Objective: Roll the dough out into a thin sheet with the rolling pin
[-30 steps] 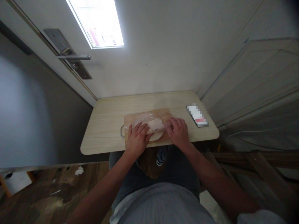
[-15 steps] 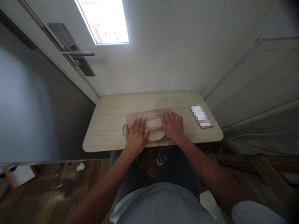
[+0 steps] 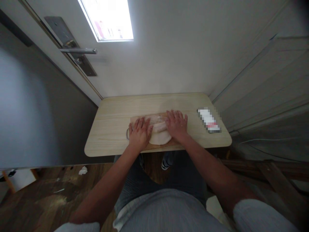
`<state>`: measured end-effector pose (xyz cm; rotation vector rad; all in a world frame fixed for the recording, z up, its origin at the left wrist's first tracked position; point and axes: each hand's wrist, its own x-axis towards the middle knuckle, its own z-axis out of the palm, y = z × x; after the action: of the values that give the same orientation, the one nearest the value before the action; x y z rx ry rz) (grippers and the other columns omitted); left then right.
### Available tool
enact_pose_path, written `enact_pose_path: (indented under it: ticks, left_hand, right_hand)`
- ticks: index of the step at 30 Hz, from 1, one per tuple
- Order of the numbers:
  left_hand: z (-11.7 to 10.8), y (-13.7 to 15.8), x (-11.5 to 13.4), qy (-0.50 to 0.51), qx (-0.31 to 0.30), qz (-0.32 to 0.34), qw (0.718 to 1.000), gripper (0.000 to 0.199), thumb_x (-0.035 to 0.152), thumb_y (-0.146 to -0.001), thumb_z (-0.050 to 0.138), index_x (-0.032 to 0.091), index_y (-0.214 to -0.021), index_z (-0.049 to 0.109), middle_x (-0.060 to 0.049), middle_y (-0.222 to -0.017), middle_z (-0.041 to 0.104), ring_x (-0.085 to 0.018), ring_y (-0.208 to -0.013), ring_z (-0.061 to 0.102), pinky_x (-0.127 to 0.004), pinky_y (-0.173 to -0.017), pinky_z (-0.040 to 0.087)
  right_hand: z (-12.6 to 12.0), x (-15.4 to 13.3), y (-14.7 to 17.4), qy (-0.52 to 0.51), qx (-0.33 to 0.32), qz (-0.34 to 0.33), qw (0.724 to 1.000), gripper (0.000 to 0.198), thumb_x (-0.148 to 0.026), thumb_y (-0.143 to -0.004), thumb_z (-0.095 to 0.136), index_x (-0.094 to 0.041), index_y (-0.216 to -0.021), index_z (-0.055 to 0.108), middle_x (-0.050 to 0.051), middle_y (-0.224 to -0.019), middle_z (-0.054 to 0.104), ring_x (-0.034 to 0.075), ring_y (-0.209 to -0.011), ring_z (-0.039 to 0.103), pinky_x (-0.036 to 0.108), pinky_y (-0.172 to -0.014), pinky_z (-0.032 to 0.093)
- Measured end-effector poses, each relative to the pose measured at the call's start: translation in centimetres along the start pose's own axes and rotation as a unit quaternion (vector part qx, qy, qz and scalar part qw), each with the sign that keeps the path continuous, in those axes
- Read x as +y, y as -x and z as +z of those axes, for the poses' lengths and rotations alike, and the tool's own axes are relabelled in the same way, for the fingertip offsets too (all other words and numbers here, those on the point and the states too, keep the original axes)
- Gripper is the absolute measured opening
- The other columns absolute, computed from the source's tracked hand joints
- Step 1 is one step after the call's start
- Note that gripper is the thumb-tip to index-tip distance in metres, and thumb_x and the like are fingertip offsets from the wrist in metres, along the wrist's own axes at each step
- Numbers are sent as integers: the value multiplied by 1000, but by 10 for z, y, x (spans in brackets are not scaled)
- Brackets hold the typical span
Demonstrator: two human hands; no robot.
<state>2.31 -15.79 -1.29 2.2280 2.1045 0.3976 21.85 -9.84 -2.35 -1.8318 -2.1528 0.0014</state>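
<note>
A flat, pale sheet of dough (image 3: 160, 138) lies on a brown board (image 3: 154, 147) with a metal loop handle (image 3: 127, 133) at its left end. Across the dough's far part runs a pale roll (image 3: 159, 127); I cannot tell whether it is a rolling pin or rolled-up dough. My left hand (image 3: 140, 133) rests palm down at the roll's left end, fingers outstretched. At the other end, my right hand (image 3: 176, 125) also lies flat with its fingers extended. Both palms hide the roll's ends. White flour dusts the board beyond the roll.
The board sits on a light wooden table (image 3: 108, 129) against a door with a lever handle (image 3: 79, 51). A phone-like object (image 3: 209, 120), blurred out, lies at the table's right. Crumpled white paper (image 3: 83, 170) is on the floor at left.
Both hands have slid a little forward, away from my body, along with the roll. More of the flat dough shows on the near side.
</note>
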Motion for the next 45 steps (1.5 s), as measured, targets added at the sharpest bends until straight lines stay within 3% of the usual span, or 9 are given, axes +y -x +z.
enact_pose_path:
  ticks: [9,14,32,38,45]
  left_hand:
    - [-1,-20,-5,-1,-22,-17,1000,54,49,-105,23,29,-150,47,-7,-161,41,-32,-149,34,-65,-120,23]
    - [3,-34,-13,3,-19,-19,1000,55,49,-105,22,30,-149,48,-8,-160,43,-34,-148,36,-68,-117,26]
    - [-3,-79,-23,1,-57,-43,997,51,45,-104,29,28,-148,48,-11,-159,44,-34,-147,36,-71,-116,25]
    - [-4,-64,-15,-6,-30,-19,999,50,43,-105,27,27,-146,50,-11,-157,47,-33,-146,37,-70,-117,24]
    - [-3,-29,-12,-8,-10,33,999,51,47,-105,26,29,-147,49,-8,-158,45,-31,-148,35,-65,-121,20]
  right_hand:
    - [10,-2,-15,3,5,9,1000,50,-43,-105,32,-26,-148,50,10,-155,49,34,-144,36,66,-117,15]
    - [13,-4,-28,-6,-23,20,1000,50,-42,-103,36,-27,-149,50,10,-155,48,35,-144,35,67,-116,15]
    - [22,-7,-68,-2,-55,32,998,52,-45,-101,37,-26,-149,50,12,-156,46,39,-144,35,73,-114,17]
    - [16,-6,-52,2,-61,35,998,54,-46,-102,35,-26,-150,48,11,-158,44,38,-146,33,72,-115,16]
    - [-2,1,2,6,-23,10,1000,54,-49,-103,34,-24,-148,49,13,-155,48,38,-143,36,70,-115,17]
